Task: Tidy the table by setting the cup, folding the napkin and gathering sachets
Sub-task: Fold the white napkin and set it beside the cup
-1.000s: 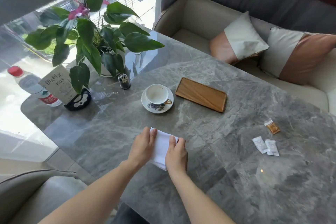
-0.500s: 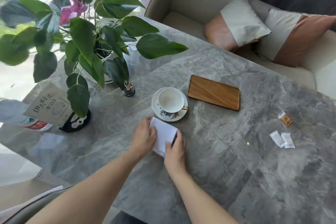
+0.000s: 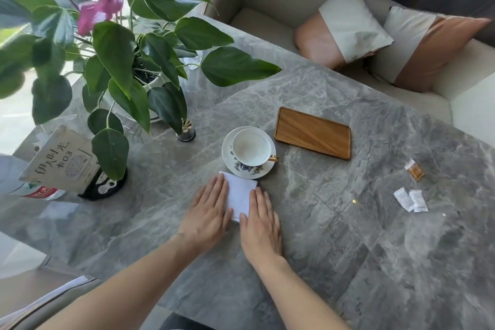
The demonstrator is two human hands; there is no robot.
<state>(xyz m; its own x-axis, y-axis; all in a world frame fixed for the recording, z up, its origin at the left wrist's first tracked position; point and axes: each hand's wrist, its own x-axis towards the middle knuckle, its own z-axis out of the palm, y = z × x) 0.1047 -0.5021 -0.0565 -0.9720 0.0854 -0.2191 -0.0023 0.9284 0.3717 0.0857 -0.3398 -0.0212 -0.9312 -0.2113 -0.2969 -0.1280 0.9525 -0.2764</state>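
Note:
A folded white napkin [image 3: 241, 193] lies on the grey marble table [image 3: 334, 236], just in front of the saucer. My left hand [image 3: 207, 211] lies flat on its left part, fingers together and stretched out. My right hand [image 3: 261, 225] lies flat along its right edge. A white cup [image 3: 250, 146] with a gold handle stands on a patterned saucer [image 3: 247, 169]. To the right lie two white sachets [image 3: 409, 199] and a brown sachet [image 3: 415, 170], apart from both hands.
A wooden tray [image 3: 313, 132] lies right of the cup. A potted plant [image 3: 120, 56] with a pink flower, a small dark holder [image 3: 186, 132] and a sign card [image 3: 63, 161] stand at the left. A sofa with cushions [image 3: 345, 27] runs behind the table.
The napkin and both hands have slid forward, up to the saucer. My fingers have flattened out over the napkin. The view has moved closer to the table.

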